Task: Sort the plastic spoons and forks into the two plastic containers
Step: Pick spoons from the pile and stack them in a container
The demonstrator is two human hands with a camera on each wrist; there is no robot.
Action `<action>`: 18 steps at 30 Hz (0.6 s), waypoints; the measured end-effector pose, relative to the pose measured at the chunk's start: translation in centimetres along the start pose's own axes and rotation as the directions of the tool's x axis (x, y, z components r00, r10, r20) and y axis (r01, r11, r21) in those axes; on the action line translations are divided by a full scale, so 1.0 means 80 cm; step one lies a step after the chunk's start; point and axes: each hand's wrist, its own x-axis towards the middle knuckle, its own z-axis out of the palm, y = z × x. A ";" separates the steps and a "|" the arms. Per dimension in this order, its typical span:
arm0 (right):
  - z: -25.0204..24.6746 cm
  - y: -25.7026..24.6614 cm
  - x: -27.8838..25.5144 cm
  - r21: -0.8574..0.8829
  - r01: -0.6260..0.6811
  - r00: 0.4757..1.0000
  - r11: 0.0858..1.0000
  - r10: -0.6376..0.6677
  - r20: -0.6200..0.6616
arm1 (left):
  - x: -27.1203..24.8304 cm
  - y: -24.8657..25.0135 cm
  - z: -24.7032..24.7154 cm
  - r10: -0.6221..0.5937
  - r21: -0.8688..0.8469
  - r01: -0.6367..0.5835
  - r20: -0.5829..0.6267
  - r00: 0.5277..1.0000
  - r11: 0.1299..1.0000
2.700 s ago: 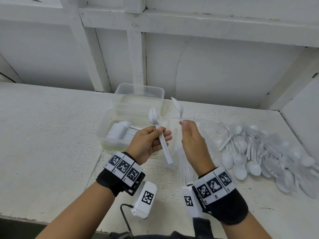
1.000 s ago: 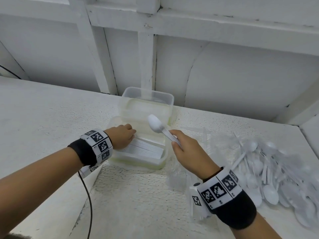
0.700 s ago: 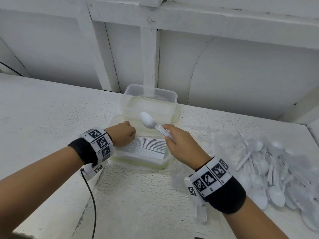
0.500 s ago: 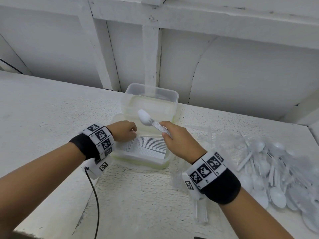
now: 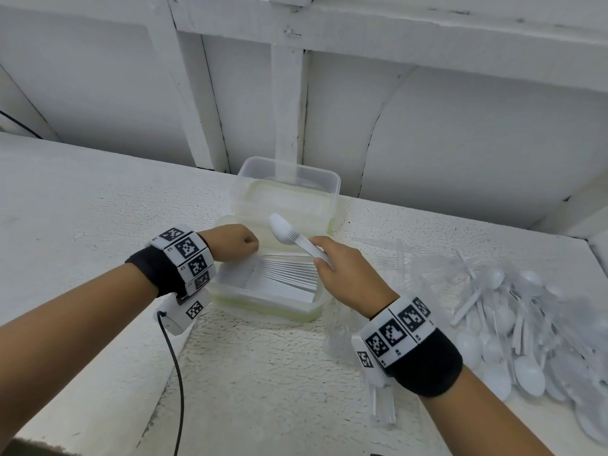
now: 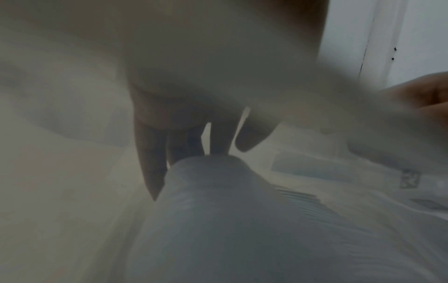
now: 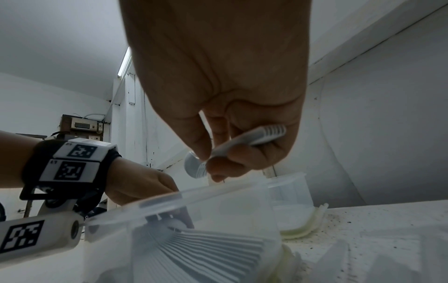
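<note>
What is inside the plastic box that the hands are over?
The near container holds a fanned row of white cutlery lying side by side. The left hand covers the head ends, so forks or spoons cannot be told. The box's floor is hidden underneath.
</note>
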 end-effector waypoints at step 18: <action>0.003 -0.001 0.017 -0.209 0.086 0.996 0.974 -0.083 0.026 | -0.020 0.000 -0.005 0.089 0.129 -0.091 0.019 0.996 0.987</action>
